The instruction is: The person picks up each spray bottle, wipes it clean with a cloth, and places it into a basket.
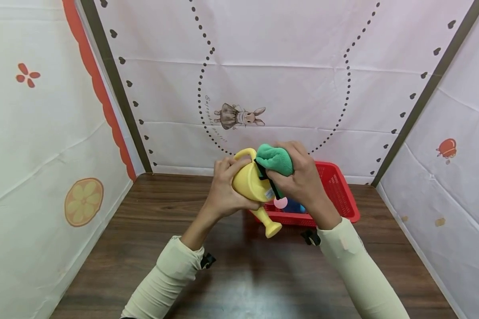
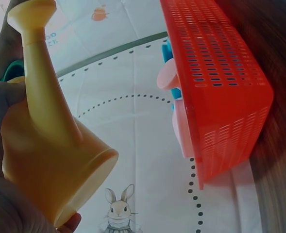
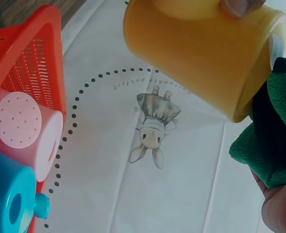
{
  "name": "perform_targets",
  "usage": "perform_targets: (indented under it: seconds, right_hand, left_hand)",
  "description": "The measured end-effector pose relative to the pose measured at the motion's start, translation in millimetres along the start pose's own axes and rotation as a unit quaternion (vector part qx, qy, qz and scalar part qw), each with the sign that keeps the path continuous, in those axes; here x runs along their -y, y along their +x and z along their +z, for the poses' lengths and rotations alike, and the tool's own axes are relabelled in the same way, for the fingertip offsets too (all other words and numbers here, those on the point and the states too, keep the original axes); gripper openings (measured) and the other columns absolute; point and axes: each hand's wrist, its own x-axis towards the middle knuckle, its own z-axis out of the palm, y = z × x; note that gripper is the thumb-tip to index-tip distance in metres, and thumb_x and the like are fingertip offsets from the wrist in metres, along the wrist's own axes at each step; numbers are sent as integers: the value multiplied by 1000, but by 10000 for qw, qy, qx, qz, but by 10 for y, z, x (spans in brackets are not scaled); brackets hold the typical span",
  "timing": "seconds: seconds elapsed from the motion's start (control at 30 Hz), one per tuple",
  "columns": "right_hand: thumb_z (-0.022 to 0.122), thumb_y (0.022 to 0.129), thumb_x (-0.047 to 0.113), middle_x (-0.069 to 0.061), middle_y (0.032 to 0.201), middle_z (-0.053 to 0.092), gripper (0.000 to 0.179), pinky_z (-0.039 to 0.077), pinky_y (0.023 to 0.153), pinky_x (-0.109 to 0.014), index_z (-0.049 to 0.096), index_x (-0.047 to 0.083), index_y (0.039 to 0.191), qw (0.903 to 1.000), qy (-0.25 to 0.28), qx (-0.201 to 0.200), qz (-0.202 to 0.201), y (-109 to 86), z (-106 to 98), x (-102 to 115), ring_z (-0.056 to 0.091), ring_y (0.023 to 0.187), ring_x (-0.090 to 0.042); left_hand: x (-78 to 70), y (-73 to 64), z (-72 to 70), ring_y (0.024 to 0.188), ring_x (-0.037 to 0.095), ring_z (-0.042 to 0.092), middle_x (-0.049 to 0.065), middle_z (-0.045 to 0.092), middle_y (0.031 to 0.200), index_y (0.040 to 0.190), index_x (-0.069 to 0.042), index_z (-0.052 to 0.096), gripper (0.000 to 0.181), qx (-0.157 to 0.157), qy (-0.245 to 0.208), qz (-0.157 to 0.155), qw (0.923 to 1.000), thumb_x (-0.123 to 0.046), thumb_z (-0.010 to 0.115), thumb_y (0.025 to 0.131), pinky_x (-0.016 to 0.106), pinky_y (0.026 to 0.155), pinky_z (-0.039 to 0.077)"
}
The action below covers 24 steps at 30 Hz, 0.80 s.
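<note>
A yellow watering can (image 1: 247, 182) is held up above the table, tilted, its spout pointing down toward the front in the head view. My left hand (image 1: 227, 188) grips it round the body. My right hand (image 1: 301, 177) holds a bunched green cloth (image 1: 277, 160) with a black strip along it, against the can's right end. A small white label (image 3: 277, 51) shows at that end in the right wrist view. The cloth (image 3: 278, 131) touches the can's rim there; the fingertips behind it are hidden.
Behind and to the right stands a red perforated basket (image 1: 337, 190) on the brown wooden table (image 1: 239, 279). Inside it lie a pink watering can (image 3: 41, 141) and a blue one (image 3: 9, 194). White printed sheets (image 1: 279, 88) hang round the back and sides.
</note>
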Motion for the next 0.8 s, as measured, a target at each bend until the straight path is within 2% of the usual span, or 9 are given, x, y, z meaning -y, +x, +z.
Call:
perform_targets:
  seconds: [0.27,0.47,0.63,0.8]
  right_hand:
    - [85,88,19,-17,128,72,47,61,95,-55,75,4,131,9999,-45,-145,8,-85,-24,-18,65,117,-31]
    - [86,85,17,-16,129,72,48,64,97,-58,74,5,130,9999,-155,-46,2,-201,-10,7,67,118,-31]
    - [91,81,16,-17,131,72,55,65,99,-59,73,4,132,9992,-174,115,-337,-272,24,84,69,120,-33]
    - [94,77,16,-17,131,72,60,67,99,-57,72,2,131,9968,-176,249,-742,-290,75,203,70,120,-33]
  left_hand:
    - [-44,-10,23,119,37,44,13,59,119,147,-17,73,108,-172,86,-156,9997,-28,112,47,49,98,37]
    - [-56,3,14,121,37,43,13,59,125,145,-19,74,106,-368,273,-544,9975,-29,114,47,47,97,39]
    - [-51,47,12,122,37,44,11,59,125,144,-20,74,103,-537,471,-762,9945,-28,112,48,47,97,39]
    - [-41,69,50,118,38,45,15,61,124,144,-16,75,94,-510,692,-609,9944,-23,105,55,48,94,38]
